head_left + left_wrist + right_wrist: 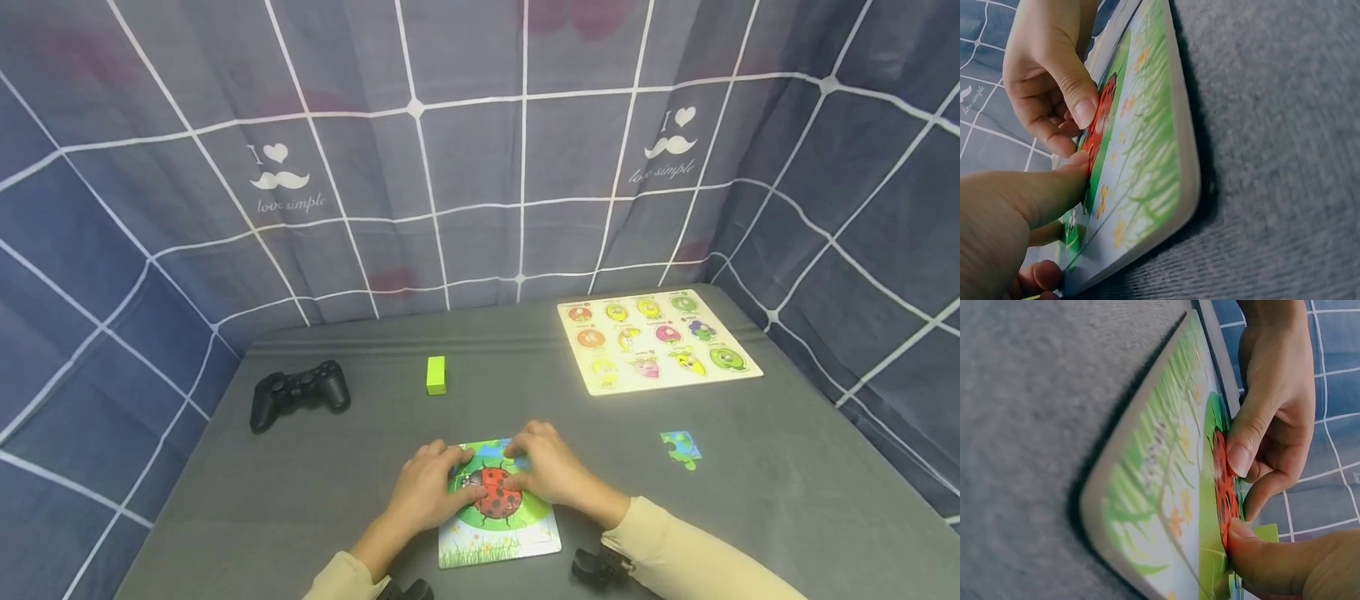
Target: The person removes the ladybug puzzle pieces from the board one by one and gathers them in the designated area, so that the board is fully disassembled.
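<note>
A ladybug jigsaw puzzle (498, 533) in a thin board lies flat on the grey table. My left hand (426, 492) rests on its left side, thumb on the ladybug and index finger near the upper left corner. From the right, my right hand (553, 467) touches the puzzle with its thumb on the ladybug and index finger near the top edge. In the left wrist view the two thumbs press the red ladybug (1102, 119) close together. No piece shows lifted between the fingers. A loose blue-and-green puzzle piece (681, 450) lies to the right, apart from both hands.
A black game controller (300, 393) lies at the left. Beyond the puzzle stands a small lime-green block (436, 375). At the back right is a cream fruit-picture board (663, 342). A dark blue curtain (472, 167) with white grid lines surrounds the table's back and sides.
</note>
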`<state>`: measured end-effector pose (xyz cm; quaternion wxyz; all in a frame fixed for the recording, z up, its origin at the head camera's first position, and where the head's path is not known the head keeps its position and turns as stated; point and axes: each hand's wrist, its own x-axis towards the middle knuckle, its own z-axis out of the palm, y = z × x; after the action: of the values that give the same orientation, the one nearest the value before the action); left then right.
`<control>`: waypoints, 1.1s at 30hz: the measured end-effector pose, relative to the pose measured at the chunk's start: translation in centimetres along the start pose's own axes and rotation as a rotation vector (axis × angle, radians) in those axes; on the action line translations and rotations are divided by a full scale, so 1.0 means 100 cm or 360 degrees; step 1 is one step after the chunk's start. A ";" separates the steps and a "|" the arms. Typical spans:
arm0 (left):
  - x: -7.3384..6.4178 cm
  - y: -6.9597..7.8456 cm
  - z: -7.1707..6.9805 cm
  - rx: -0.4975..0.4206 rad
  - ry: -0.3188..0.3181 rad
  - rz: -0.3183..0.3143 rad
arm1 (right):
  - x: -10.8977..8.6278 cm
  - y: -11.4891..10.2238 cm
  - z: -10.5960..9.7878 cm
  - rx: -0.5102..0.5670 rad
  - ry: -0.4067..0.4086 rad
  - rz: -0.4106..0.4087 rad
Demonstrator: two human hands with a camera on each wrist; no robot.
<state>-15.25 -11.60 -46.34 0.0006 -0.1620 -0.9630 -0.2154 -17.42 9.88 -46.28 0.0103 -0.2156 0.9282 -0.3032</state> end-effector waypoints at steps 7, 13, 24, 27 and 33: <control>0.001 0.004 -0.002 -0.0038 0.0049 -0.0039 | 0.007 0.003 -0.003 0.0049 -0.0032 0.0029; 0.000 0.007 -0.004 -0.0074 0.0060 -0.0076 | 0.007 0.000 -0.005 0.0082 -0.0062 0.0053; -0.005 0.001 0.000 -0.0080 0.0060 -0.0086 | 0.000 -0.007 0.002 0.0178 -0.0036 0.0054; -0.007 0.000 0.002 -0.0084 0.0065 -0.0070 | -0.003 -0.008 0.004 0.0206 -0.0033 0.0022; -0.006 0.001 0.001 -0.0082 0.0095 -0.0063 | -0.003 -0.011 0.005 0.0200 0.0016 -0.0015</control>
<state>-14.63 -11.63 -46.46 0.0208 -0.1363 -0.9597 -0.2449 -16.71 8.97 -46.08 0.0178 -0.2175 0.9063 -0.3621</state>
